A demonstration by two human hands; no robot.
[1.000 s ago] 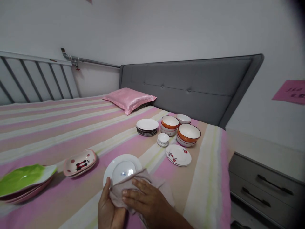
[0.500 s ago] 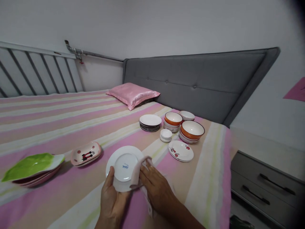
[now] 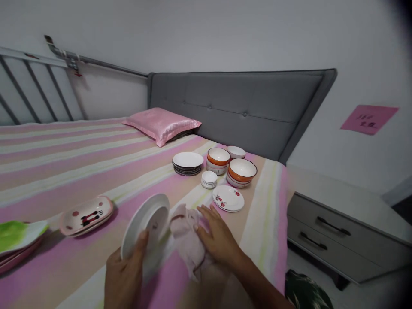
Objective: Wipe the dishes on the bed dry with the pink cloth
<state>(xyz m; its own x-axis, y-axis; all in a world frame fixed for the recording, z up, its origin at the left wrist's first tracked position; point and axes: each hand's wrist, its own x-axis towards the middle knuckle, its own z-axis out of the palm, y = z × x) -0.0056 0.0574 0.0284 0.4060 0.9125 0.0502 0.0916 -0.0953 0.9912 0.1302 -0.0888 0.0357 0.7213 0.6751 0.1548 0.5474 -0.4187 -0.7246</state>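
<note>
My left hand (image 3: 125,270) grips a white plate (image 3: 146,225) by its lower edge, the thumb on the marked underside. The plate is tilted steeply, nearly on edge. A pale pink cloth (image 3: 188,244) hangs crumpled from my right hand (image 3: 220,238), caught loosely between thumb and fingers, apart from the plate. Just beyond that hand lie white plates with red flowers (image 3: 229,198). Behind them are a stack of small white dishes (image 3: 209,179), orange-rimmed bowls (image 3: 242,169) and a stack of plates (image 3: 188,161).
Pink oblong dishes (image 3: 86,216) and a green leaf-shaped dish (image 3: 16,236) lie on the left of the striped bedspread (image 3: 80,171). A pink pillow (image 3: 162,124) rests near the grey headboard (image 3: 241,94). A drawer cabinet (image 3: 334,231) stands right of the bed.
My left hand has turned the plate from facing me to nearly edge-on. My right hand has drawn the cloth away from the plate. The view has swung right.
</note>
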